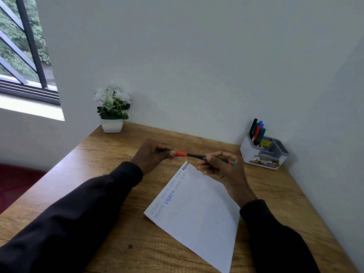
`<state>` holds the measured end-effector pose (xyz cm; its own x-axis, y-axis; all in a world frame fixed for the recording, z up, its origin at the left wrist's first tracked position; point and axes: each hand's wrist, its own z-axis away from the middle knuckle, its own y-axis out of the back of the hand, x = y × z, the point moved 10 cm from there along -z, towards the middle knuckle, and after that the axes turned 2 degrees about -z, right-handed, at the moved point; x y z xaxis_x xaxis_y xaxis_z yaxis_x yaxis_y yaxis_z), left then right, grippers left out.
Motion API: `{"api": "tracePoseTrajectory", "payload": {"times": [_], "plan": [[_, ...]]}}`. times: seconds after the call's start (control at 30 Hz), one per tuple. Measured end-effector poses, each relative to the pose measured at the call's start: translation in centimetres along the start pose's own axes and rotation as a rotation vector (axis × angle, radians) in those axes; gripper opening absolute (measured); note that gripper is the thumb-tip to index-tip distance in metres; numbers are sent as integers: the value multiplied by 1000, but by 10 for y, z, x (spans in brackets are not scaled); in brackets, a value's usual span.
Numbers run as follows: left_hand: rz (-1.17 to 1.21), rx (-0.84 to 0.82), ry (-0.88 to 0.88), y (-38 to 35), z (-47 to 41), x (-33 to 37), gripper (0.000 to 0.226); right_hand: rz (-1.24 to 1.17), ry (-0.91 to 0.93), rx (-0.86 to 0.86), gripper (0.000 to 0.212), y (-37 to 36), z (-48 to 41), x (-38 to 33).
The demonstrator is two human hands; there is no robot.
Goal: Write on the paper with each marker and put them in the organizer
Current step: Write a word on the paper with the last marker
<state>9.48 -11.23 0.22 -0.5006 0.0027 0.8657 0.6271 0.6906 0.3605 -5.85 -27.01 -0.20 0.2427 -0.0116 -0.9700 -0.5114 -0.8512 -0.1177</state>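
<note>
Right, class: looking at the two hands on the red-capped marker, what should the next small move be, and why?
Probably pull the red cap straight off. The left hand pinches it, the right hand grips the marker above the paper, and the cap looks seated, so no tip is bare for writing.
</note>
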Motion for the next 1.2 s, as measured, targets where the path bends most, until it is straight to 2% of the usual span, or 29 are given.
{"api": "tracePoseTrajectory", "payload": {"times": [0.13,0.33,0.5,0.57,0.63,0.73,0.8,0.9,1.0,1.07,1.2], "plan": [[-53,-39,-56,-15,-4,15,10,59,-3,15,10,0,0,1],[-63,2,-114,-23,-15,27,13,101,58,130,10,13,-2,-3],[-129,15,-169,-38,-20,29,20,226,90,172,12,26,-3,-5],[-141,-1,-175,-38,-26,34,24,370,121,168,11,33,-5,-16],[-123,-32,-177,-39,-36,43,16,638,159,171,7,37,-10,-26],[29,-63,-166,-46,-49,59,10,871,196,139,9,31,-15,-28],[107,-72,-141,-51,-54,61,17,866,229,134,19,31,-17,-31],[139,-74,-105,-52,-57,54,19,829,277,192,54,50,-20,-48],[110,-76,-94,-48,-55,44,18,847,327,351,82,92,-25,-75],[106,-54,-88,-44,-50,38,19,904,394,451,88,117,-29,-97],[144,1,-71,-35,-44,28,21,941,444,528,78,146,-41,-127]]}}
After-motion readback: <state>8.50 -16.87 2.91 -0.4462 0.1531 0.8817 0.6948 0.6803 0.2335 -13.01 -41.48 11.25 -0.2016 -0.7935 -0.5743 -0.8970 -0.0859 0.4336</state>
